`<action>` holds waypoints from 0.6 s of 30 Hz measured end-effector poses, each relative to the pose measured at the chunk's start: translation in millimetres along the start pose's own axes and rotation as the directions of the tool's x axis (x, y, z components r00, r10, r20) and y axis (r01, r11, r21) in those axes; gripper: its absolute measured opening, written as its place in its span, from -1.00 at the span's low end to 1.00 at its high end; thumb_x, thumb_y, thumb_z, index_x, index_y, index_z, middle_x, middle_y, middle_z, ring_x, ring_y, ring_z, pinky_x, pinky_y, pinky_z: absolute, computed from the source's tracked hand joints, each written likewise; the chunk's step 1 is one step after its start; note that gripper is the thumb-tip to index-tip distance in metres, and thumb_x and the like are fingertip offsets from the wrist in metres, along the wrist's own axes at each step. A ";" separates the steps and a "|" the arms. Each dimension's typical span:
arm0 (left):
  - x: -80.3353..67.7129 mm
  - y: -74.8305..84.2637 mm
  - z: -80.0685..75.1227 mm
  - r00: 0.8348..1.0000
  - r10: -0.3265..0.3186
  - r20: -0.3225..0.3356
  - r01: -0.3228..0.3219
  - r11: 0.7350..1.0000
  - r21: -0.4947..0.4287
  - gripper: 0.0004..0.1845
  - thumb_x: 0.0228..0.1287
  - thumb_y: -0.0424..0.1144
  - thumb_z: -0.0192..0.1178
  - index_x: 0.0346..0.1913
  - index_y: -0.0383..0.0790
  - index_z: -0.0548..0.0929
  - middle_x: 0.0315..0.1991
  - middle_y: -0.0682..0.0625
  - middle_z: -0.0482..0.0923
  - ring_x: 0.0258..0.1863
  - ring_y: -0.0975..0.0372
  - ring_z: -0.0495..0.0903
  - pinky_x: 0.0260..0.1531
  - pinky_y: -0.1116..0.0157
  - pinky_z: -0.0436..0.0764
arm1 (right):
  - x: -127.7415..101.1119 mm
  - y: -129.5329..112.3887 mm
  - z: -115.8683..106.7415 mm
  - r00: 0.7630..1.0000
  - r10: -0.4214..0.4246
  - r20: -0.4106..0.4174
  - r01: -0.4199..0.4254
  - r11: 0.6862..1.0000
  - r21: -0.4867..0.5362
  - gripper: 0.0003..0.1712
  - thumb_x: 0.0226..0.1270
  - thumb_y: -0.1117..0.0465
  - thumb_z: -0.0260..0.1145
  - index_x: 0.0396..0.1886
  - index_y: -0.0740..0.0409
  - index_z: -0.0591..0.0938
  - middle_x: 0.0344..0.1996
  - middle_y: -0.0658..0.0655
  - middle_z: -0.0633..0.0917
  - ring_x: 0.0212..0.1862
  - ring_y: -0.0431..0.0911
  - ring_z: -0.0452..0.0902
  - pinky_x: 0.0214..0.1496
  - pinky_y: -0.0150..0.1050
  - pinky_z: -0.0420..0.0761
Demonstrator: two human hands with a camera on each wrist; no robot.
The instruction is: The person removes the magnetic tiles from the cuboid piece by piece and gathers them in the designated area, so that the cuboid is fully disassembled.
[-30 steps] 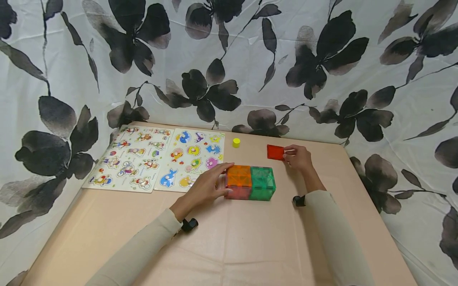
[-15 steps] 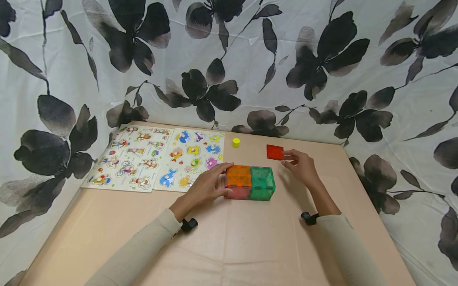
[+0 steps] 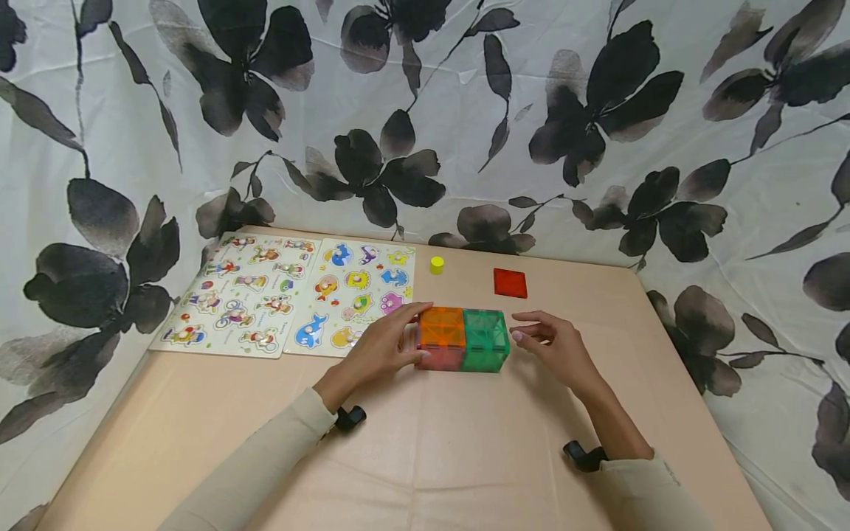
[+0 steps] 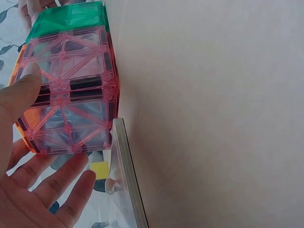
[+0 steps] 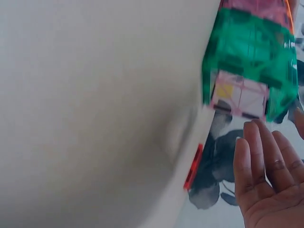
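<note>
The left hand [image 3: 377, 343] grips the left end of a block made of two see-through magnetic-tile cubes, its thumb lying on the pink side and its index finger reaching round to the far side. The orange-and-pink cube [image 3: 441, 335] and the green cube [image 3: 485, 339] sit side by side, touching, near the middle of the worktop [image 3: 418, 450]. The right hand [image 3: 560, 350] holds nothing — its fingers reach out loosely just beside the green cube, thumb apart from them, and whether a fingertip touches the cube I cannot tell. Behind the green cube, well apart from it, a red square tile [image 3: 510, 283] lies flat. A small yellow cylinder [image 3: 436, 265] stands near the right edge of the animal picture board [image 3: 358, 263], and another picture board [image 3: 234, 293] lies left of that one
</note>
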State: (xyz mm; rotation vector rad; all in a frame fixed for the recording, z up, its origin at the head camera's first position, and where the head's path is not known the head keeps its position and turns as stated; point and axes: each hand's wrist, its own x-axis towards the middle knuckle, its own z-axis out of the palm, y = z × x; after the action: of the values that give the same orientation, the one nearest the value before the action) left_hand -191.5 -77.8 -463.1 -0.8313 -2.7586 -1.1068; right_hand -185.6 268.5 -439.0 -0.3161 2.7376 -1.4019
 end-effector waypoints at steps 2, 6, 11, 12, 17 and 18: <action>-0.2 -0.4 0.2 1.000 -0.002 -0.002 0.002 1.000 -0.003 -0.10 0.13 0.02 0.46 0.51 0.08 0.25 0.44 0.13 0.33 0.38 0.16 0.39 0.37 0.01 0.43 | -3.2 -1.1 4.7 1.000 0.015 0.023 -0.016 0.999 0.047 -0.52 0.33 0.01 0.38 0.24 -0.16 0.59 -0.08 0.05 0.80 -0.10 -0.03 0.74 -0.12 -0.34 0.64; -0.8 0.0 -0.1 1.000 -0.009 -0.001 0.009 1.000 -0.009 -0.09 0.13 0.03 0.46 0.51 0.12 0.24 0.45 0.12 0.33 0.39 0.15 0.38 0.38 0.00 0.42 | -6.4 -3.5 11.9 0.999 0.026 0.034 -0.029 0.994 0.106 -0.49 0.33 0.01 0.38 0.27 -0.11 0.57 -0.11 0.08 0.80 -0.08 0.00 0.74 -0.06 -0.36 0.59; -1.4 0.9 -0.7 1.000 -0.009 0.000 0.009 1.000 -0.005 -0.09 0.12 0.03 0.47 0.51 0.10 0.25 0.45 0.12 0.33 0.39 0.15 0.38 0.38 0.00 0.42 | -5.8 -9.5 16.3 0.999 0.032 0.020 -0.035 0.988 0.152 -0.51 0.32 0.11 0.40 0.25 -0.03 0.60 -0.15 0.15 0.80 -0.10 0.05 0.70 -0.14 -0.37 0.60; -1.5 0.9 -0.8 1.000 -0.009 0.000 0.009 1.000 -0.004 -0.09 0.12 0.03 0.47 0.51 0.10 0.25 0.45 0.12 0.33 0.39 0.15 0.38 0.38 0.01 0.42 | -5.7 -11.2 16.7 0.999 0.034 0.020 -0.037 0.987 0.156 -0.52 0.32 0.14 0.40 0.24 -0.01 0.60 -0.15 0.17 0.79 -0.10 0.07 0.68 -0.17 -0.37 0.60; -2.0 1.7 -1.2 1.000 0.000 -0.001 0.000 1.000 -0.002 -0.10 0.11 0.00 0.48 0.50 0.06 0.27 0.44 0.11 0.35 0.37 0.15 0.40 0.37 0.02 0.44 | -8.0 -23.3 17.4 0.999 0.045 0.030 -0.050 0.977 0.206 -0.56 0.32 0.25 0.39 0.20 0.13 0.62 -0.13 0.33 0.74 -0.10 0.29 0.62 -0.20 -0.38 0.65; -2.0 1.9 -1.3 1.000 0.000 0.000 0.000 1.000 -0.002 -0.10 0.12 0.00 0.47 0.50 0.06 0.27 0.44 0.11 0.35 0.37 0.15 0.40 0.37 0.02 0.44 | -9.1 -26.0 17.0 0.999 0.045 0.031 -0.051 0.974 0.221 -0.56 0.32 0.26 0.39 0.20 0.16 0.62 -0.12 0.36 0.73 -0.10 0.33 0.61 -0.19 -0.36 0.68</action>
State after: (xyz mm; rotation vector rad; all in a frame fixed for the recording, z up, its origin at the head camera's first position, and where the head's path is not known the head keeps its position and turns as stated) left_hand -189.1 -78.5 -461.4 -0.8314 -2.7576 -1.1091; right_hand -170.3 242.0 -428.4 -0.2523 2.5169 -1.6581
